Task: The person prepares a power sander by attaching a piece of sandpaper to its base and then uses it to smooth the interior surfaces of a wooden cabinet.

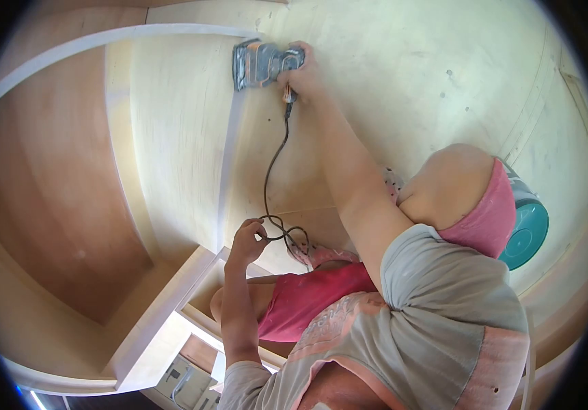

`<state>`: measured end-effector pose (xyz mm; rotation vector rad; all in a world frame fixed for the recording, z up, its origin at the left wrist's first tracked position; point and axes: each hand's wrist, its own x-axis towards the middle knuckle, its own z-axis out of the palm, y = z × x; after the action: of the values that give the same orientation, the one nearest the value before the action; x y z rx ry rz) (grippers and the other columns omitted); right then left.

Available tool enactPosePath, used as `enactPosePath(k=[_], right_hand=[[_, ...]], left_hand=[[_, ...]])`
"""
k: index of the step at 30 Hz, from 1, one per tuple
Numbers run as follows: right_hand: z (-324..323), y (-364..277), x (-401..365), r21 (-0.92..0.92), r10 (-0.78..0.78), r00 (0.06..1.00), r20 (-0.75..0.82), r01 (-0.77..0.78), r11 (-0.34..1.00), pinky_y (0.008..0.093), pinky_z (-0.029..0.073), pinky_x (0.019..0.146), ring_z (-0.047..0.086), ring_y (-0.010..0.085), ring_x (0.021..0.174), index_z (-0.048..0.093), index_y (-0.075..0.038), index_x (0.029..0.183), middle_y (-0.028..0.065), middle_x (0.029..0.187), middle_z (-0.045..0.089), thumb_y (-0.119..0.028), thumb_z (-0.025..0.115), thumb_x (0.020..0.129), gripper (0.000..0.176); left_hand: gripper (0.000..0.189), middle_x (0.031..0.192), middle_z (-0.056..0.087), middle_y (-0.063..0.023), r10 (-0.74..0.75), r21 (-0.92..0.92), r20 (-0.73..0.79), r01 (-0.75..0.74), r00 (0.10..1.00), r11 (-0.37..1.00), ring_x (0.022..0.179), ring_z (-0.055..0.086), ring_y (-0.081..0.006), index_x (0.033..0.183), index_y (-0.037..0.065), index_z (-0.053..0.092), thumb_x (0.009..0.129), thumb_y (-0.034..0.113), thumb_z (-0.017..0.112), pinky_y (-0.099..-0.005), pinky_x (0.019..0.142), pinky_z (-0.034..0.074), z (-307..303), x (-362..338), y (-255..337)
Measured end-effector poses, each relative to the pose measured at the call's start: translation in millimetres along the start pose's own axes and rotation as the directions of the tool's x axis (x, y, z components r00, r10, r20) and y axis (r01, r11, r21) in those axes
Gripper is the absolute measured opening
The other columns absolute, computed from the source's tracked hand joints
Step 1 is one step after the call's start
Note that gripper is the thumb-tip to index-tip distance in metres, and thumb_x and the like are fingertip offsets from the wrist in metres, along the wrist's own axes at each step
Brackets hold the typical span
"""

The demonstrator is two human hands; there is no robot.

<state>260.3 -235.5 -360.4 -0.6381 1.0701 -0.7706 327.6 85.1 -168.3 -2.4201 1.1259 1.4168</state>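
The sander is pressed flat on the plywood board, by a corner, and is gripped tight by the right hand. A loop of the black cord is pinched in the closed left hand. The cord could be pulled tight or caught under the sander. A dent could be rubbed in if the sander is tipped. The board is pale, smooth and flat. The sander is boxy, grey and orange.

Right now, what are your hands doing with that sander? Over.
Right hand gripping sander, pressed to plywood panel. Left hand holding the cord in a loop. Nothing blocking the sander.
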Motion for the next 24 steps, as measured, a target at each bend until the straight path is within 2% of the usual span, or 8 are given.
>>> enactPosePath(k=[4, 10, 12, 13, 15, 19, 21, 24], right_hand=[[2.0, -5.3, -8.6, 0.029, 0.057, 0.998, 0.032, -0.058, 0.998, 0.0349, 0.047, 0.043, 0.057, 0.0212, 0.065, 0.040, -0.014, 0.123, 0.0105, 0.089, 0.052, 0.014, 0.062, 0.049, 0.082], [11.7, -28.7, -12.7, 0.065, 0.154, 0.983, -0.097, -0.148, 0.987, 0.0356, 0.046, 0.043, 0.056, 0.0218, 0.065, 0.039, -0.012, 0.122, 0.0108, 0.089, 0.052, 0.011, 0.063, 0.048, 0.081], [12.7, -26.1, -8.3, 0.030, 0.194, 0.974, -0.114, -0.192, 0.981, 0.0375, 0.052, 0.062, 0.058, 0.0272, 0.089, 0.040, -0.014, 0.122, 0.0117, 0.100, 0.056, 0.006, 0.067, 0.049, 0.080], [14.5, -24.1, -4.2, 0.028, 0.197, 0.974, -0.109, -0.195, 0.980, 0.0375, 0.052, 0.062, 0.058, 0.0272, 0.089, 0.040, -0.014, 0.122, 0.0117, 0.100, 0.056, 0.006, 0.067, 0.049, 0.080], [19.2, -25.4, 1.3, 0.025, 0.085, 0.976, -0.202, -0.082, 0.996, 0.0364, 0.045, 0.042, 0.056, 0.0232, 0.065, 0.039, -0.010, 0.121, 0.0114, 0.090, 0.052, 0.011, 0.062, 0.048, 0.080], [18.7, -33.5, 3.5, 0.047, 0.111, 0.981, -0.161, -0.105, 0.993, 0.0358, 0.048, 0.047, 0.056, 0.0232, 0.068, 0.040, -0.009, 0.121, 0.0113, 0.091, 0.052, 0.009, 0.064, 0.048, 0.079], [20.4, -31.1, -3.5, -0.172, -0.162, 0.976, -0.142, 0.136, 0.976, 0.0341, 0.050, 0.054, 0.057, 0.0227, 0.071, 0.040, -0.010, 0.121, 0.0118, 0.090, 0.053, 0.006, 0.066, 0.048, 0.079], [24.0, -27.8, -10.1, -0.166, -0.156, 0.980, -0.122, 0.135, 0.977, 0.0326, 0.050, 0.059, 0.057, 0.0222, 0.073, 0.041, -0.009, 0.120, 0.0124, 0.091, 0.053, 0.004, 0.067, 0.048, 0.078]], left_hand=[[0.014, 0.113, 0.058, -0.0185, -0.030, -0.010, 0.051, 0.031, 0.998, 0.999, 0.100, 0.060, -0.0290, 0.075, 0.000, 0.061, 0.066, 0.000, 0.071, -0.0343, 0.083, 0.049, -0.6, 9.4, 3.0], [0.015, 0.114, 0.058, -0.0184, -0.009, -0.002, 0.062, 0.009, 0.998, 1.000, 0.101, 0.060, -0.0278, 0.075, 0.001, 0.060, 0.066, 0.002, 0.072, -0.0337, 0.083, 0.049, -1.1, 9.7, 5.7], [0.017, 0.114, 0.059, -0.0176, -0.005, -0.008, 0.055, 0.005, 0.998, 1.000, 0.102, 0.059, -0.0271, 0.075, 0.002, 0.059, 0.066, 0.002, 0.073, -0.0335, 0.083, 0.049, 0.2, 7.7, 4.7], [0.017, 0.114, 0.058, -0.0175, -0.036, -0.030, 0.069, 0.038, 0.997, 0.999, 0.102, 0.060, -0.0270, 0.075, 0.002, 0.059, 0.066, 0.002, 0.073, -0.0333, 0.082, 0.049, 1.3, 6.4, 2.8], [0.017, 0.115, 0.058, -0.0174, -0.070, -0.051, 0.082, 0.075, 0.994, 0.996, 0.101, 0.060, -0.0269, 0.075, 0.003, 0.059, 0.066, 0.002, 0.073, -0.0332, 0.082, 0.049, 3.1, 3.3, -1.7], [0.018, 0.115, 0.058, -0.0157, -0.027, -0.025, 0.048, 0.029, 0.998, 0.999, 0.100, 0.060, -0.0262, 0.075, 0.003, 0.059, 0.065, 0.002, 0.074, -0.0330, 0.081, 0.049, 4.3, -1.6, -3.3], [0.018, 0.115, 0.058, -0.0151, -0.019, -0.015, 0.041, 0.019, 0.999, 1.000, 0.100, 0.060, -0.0259, 0.075, 0.003, 0.059, 0.065, 0.003, 0.074, -0.0328, 0.081, 0.050, 2.2, 1.1, 0.7], [0.016, 0.115, 0.058, -0.0168, -0.056, -0.043, 0.076, 0.059, 0.996, 0.997, 0.099, 0.060, -0.0277, 0.075, 0.001, 0.059, 0.065, 0.001, 0.072, -0.0335, 0.080, 0.049, -0.9, 4.1, 7.0]])
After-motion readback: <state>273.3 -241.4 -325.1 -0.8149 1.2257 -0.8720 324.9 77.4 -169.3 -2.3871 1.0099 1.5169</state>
